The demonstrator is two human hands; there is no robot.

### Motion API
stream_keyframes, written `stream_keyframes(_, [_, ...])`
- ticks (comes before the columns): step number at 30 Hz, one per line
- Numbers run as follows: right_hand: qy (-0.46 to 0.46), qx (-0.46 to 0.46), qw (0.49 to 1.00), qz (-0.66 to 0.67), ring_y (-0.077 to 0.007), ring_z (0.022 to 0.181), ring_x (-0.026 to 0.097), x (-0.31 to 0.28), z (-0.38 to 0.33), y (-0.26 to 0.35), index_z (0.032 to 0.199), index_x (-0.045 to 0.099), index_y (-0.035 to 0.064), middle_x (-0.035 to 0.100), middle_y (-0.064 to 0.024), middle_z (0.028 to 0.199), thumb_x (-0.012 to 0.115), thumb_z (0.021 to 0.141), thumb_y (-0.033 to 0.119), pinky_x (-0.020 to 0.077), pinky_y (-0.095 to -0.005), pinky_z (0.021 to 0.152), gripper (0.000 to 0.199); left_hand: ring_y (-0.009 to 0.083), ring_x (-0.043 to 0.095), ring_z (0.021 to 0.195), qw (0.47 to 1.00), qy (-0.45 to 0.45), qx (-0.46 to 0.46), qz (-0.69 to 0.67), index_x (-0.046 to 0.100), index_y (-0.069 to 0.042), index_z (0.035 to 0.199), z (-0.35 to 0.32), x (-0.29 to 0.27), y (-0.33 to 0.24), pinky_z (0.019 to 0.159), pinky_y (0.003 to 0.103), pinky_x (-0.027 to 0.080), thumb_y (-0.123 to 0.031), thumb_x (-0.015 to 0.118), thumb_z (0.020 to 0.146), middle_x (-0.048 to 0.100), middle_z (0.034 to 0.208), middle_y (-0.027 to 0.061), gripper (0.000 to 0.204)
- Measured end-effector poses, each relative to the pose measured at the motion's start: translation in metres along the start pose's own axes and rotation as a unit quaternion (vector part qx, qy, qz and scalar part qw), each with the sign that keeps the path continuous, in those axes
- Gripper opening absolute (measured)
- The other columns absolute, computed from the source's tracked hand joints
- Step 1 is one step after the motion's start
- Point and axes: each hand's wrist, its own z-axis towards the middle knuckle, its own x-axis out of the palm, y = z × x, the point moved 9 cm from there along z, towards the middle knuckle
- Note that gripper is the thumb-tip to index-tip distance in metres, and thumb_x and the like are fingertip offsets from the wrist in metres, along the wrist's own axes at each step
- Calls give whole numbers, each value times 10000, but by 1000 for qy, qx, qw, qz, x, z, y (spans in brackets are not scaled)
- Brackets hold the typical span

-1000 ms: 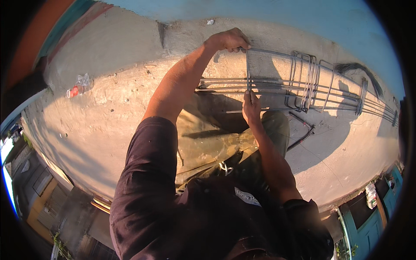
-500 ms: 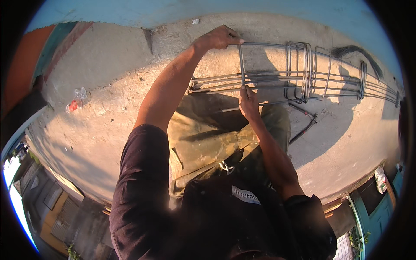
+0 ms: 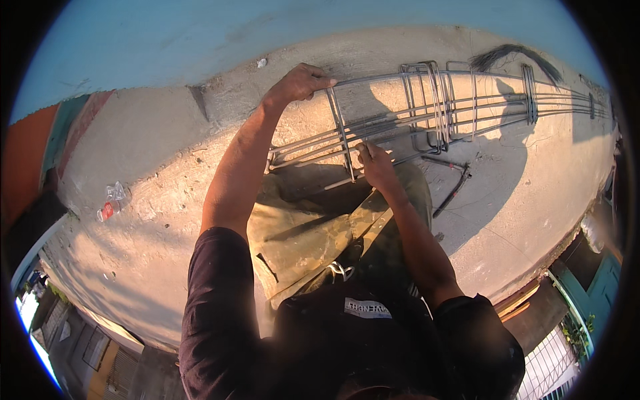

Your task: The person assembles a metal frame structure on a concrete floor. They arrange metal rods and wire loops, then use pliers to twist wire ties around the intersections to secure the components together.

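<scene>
A rectangular steel stirrup [image 3: 339, 120] stands across the long rebars [image 3: 393, 123] in front of me. My left hand [image 3: 303, 83] is closed on its far corner, where it meets the farthest rebar. Lower down, my right hand [image 3: 379, 167] is closed with its thumb and fingertips against the stirrup's side, above the nearest rebar; its palm side is hidden. Several more stirrups [image 3: 437, 107] hang grouped on the rebars to the right, with a tighter bunch [image 3: 530, 93] farther along.
A bundle of thin dark wire [image 3: 517, 59] lies beyond the rebars. A dark bent bar or tool [image 3: 457, 183] rests on the concrete floor [image 3: 493, 213] right of my knee. Left of me lies a clear plastic bottle [image 3: 113, 200] with a red label. A blue wall [image 3: 300, 33] runs along the far side.
The stirrup and both hands have shifted left along the rebars. The stirrup has turned so that both its long sides show, and its near end now hangs lower than my right fingertips.
</scene>
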Motion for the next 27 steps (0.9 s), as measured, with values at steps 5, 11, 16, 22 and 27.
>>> stream_keyframes(5, [-65, -109, 940, -316, -404, 826, 596, -43, 25, -9, 958, 573, -2, 617, -222, 853, 387, 989, 246, 476, -465, 710, 311, 61, 374, 450, 999, -3, 35, -12, 693, -14, 858, 5, 5, -6, 431, 270, 310, -355, 714, 847, 448, 519, -17, 341])
stream_keyframes(11, [-133, -128, 961, -204, -412, 961, 597, -23, 69, 42, 1098, 568, -38, 638, -232, 997, 376, 981, 210, 475, -472, 843, 334, 65, 392, 459, 999, -37, 12, -26, 697, -2, 853, 9, 1, -4, 434, 263, 321, -306, 727, 835, 485, 549, -11, 306])
stream_keyframes(16, [-45, -48, 962, 264, -110, 576, 477, 13, 103, 36, 1177, 623, 58, 569, -35, 682, 484, 962, 187, 389, -270, 512, 287, 76, 419, 475, 999, -36, 9, -35, 719, 3, 928, 5, -4, 2, 438, 266, 336, -301, 739, 819, 526, 578, 6, 324])
stream_keyframes(22, [62, 11, 909, 411, -37, 612, 477, 26, 123, 37, 1149, 573, 77, 625, 10, 928, 558, 917, 121, 311, -207, 421, 236, 216, 614, 726, 995, -88, 26, 28, 711, -11, 1023, 9, -4, 0, 680, 366, 483, -333, 751, 767, 687, 842, 141, 414])
stream_keyframes(27, [29, 72, 843, 533, -103, 690, 537, 30, 141, 22, 960, 592, 99, 584, 5, 803, 589, 890, 82, 408, -272, 514, 71, 219, 628, 750, 987, -157, -7, 34, 690, 35, 902, 13, -7, 20, 681, 364, 486, -344, 785, 723, 681, 805, 143, 430])
